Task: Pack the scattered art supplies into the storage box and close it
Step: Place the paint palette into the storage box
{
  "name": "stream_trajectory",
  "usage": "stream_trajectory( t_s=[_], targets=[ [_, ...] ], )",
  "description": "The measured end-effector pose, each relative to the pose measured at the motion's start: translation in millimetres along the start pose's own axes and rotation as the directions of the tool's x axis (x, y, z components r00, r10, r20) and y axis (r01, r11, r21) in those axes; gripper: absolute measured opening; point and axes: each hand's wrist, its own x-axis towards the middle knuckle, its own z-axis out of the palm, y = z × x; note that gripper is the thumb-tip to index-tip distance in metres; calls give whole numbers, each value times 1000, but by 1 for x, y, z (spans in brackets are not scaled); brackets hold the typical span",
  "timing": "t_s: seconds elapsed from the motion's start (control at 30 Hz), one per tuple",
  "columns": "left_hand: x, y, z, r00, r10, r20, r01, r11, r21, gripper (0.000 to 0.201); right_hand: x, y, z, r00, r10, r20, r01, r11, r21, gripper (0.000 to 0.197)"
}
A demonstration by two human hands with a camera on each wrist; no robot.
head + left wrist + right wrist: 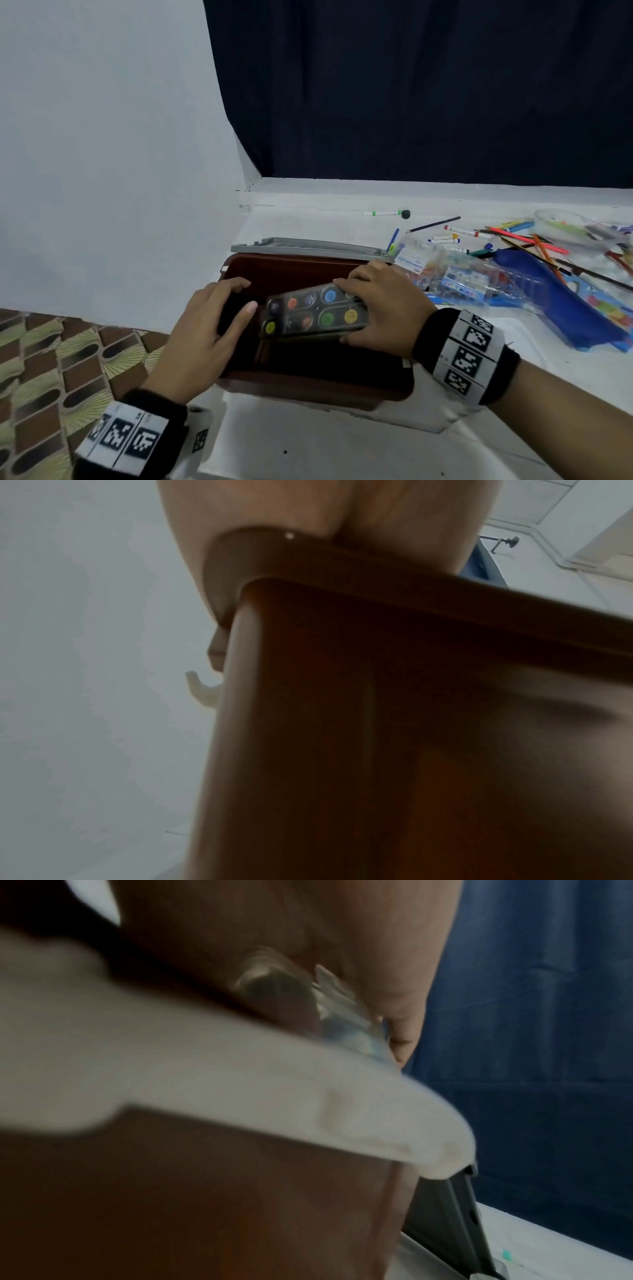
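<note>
A brown storage box (308,385) stands open on the white table, its grey lid (308,246) lying just behind it. My right hand (376,308) grips a clear watercolour palette (315,311) with round paint wells. The palette is tilted over the box's opening. My left hand (205,318) lies over the box's left rim with fingers relaxed and spread, holding nothing. In the left wrist view the palm (342,507) sits above the box's corner and wall (377,723). The right wrist view is blurred, showing fingers (400,1010) round the palette's edge (342,1015) above the box (205,1204).
Loose pencils and markers (513,236) lie scattered at the right. With them are a clear pack of colour pens (462,281), a blue pouch (548,291) and a clear container (575,229). A green-banded marker (383,213) lies at the back. The patterned floor (51,359) shows past the table's left edge.
</note>
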Motion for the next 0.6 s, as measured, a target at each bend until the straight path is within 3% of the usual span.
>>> stream_trajectory(
  t_s=[0.17,0.43,0.6],
  targets=[
    [-1,1,0,998,-36,48,35,999,16,44,12,-6,14,996,41,78,-32,992,-120,72],
    [0,4,2,996,-48,70,39,993,114,50,19,-4,31,976,31,216,35,955,-293,71],
    [-1,6,2,997,-40,71,32,993,111,50,22,-2,34,946,15,323,89,948,-306,78]
  ],
)
